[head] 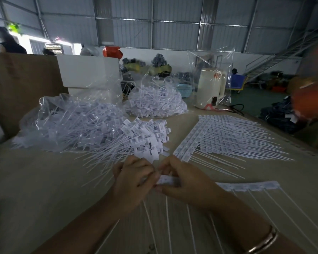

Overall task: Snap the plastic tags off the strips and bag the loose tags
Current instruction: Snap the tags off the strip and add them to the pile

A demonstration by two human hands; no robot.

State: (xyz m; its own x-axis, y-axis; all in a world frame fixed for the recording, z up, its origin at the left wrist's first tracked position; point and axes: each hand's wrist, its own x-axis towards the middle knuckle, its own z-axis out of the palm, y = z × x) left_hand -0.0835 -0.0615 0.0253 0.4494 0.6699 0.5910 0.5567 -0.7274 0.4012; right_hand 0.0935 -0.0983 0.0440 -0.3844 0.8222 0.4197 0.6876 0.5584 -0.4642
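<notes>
I hold one white strip of plastic tags [246, 186] low over the table, its thin tails pointing toward me. My right hand [184, 182] grips the strip near its left end. My left hand [134, 177] pinches the tag at that end, fingers curled around it. A heap of loose tags [136, 138] lies just beyond my hands, spilling from a clear plastic bag [66, 120]. A stack of whole strips [220, 136] lies fanned out to the right. A second clear bag full of tags [154, 99] sits farther back.
A white box [88, 72] and a tall brown cardboard sheet [20, 85] stand at the back left. A white kettle in clear wrap [211, 87] stands behind the strips. An orange-sleeved person [310, 99] is at the right edge. The table [35, 189] is beige.
</notes>
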